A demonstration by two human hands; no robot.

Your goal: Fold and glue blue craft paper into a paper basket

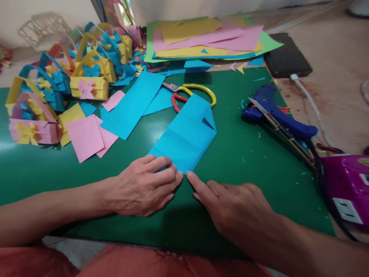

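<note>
A blue sheet of paper [187, 134] with crease lines lies slantwise on the green table, its far corners folded in and a small dark gap at the right one. My left hand [147, 184] is closed over its near left edge, fingers curled and pressed on the paper. At the near corner, the outstretched index fingertip of my right hand [230, 204] holds the paper's edge, while the other fingers are curled in. What lies under my left fingers is hidden. Just beyond the sheet are scissors [198, 90] with red and yellow handles, partly covered by paper.
Several small paper baskets [89, 88] stand at the left, near pink cards [85, 138] and a blue strip [135, 104]. Stacked coloured sheets [201, 38] lie at the back. A blue glue gun [282, 111], a black phone [288, 55] and a purple socket box [346, 184] are rightward.
</note>
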